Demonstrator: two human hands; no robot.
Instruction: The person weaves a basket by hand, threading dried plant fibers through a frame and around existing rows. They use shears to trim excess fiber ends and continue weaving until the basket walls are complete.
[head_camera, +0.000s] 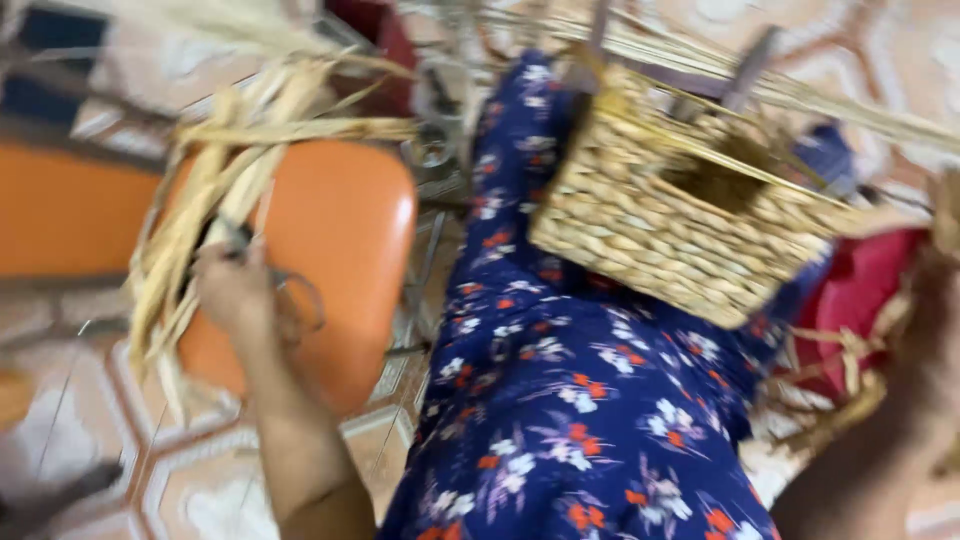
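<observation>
Forearm-first, the left hand (235, 285) is closed on scissors (285, 295) and a straw bundle (200, 230) fanning above and below the grip; the right hand (935, 330) is blurred, grip indeterminate, with the half-woven basket (680, 215) on the lap between, so trimming looks current, needing a steadied strand.

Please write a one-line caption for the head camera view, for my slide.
Left hand holds scissors and dried straw strips beside an orange chair; a half-woven basket rests on the floral-clothed lap.

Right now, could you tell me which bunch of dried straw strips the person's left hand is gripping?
The pale bunch in front of the orange seat: the left hand closes on it, while other strips lie across the woven basket.
</observation>
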